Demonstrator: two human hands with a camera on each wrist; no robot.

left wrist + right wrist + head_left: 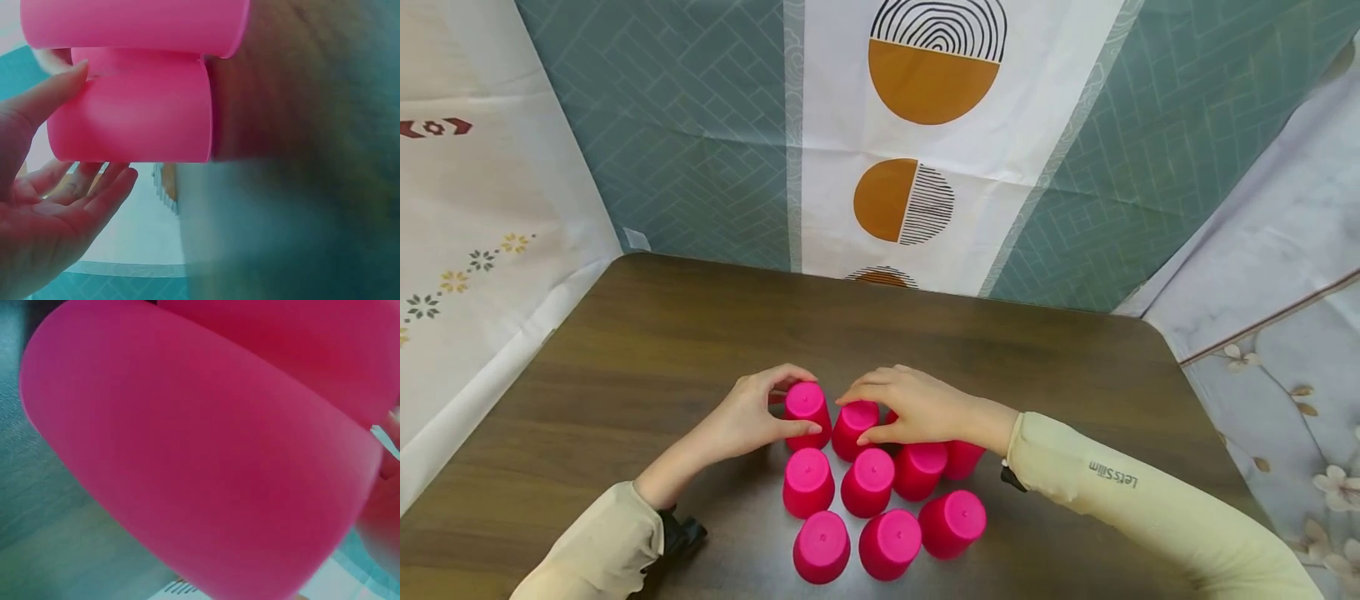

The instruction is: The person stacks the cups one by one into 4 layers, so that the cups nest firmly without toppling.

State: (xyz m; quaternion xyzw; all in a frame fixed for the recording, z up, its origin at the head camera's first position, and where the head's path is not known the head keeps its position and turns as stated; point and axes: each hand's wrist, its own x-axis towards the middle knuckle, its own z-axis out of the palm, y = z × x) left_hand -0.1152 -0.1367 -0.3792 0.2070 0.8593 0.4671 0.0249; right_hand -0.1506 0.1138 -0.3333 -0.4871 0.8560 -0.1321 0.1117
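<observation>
Several pink plastic cups stand upside down in rows on the table. My left hand (752, 417) is around the back-left cup (807, 408), with its thumb on the near side and fingers on the far side. In the left wrist view, the thumb (59, 94) lies against the cup and the fingertips are along its other side. The right hand (910, 406) reaches over from the right and holds the neighbouring cup (852, 433) between thumb and fingers, partly hiding cups behind it. A large pink cup (200, 462) fills the right wrist view, with the hand only at its right edge.
Nearer cups stand in front of the hands, among them a front-left cup (822, 547) and a front-right cup (953, 523). The dark wooden table (700, 317) ends at a patterned cloth backdrop (700, 150). Side cloths hang at left and right.
</observation>
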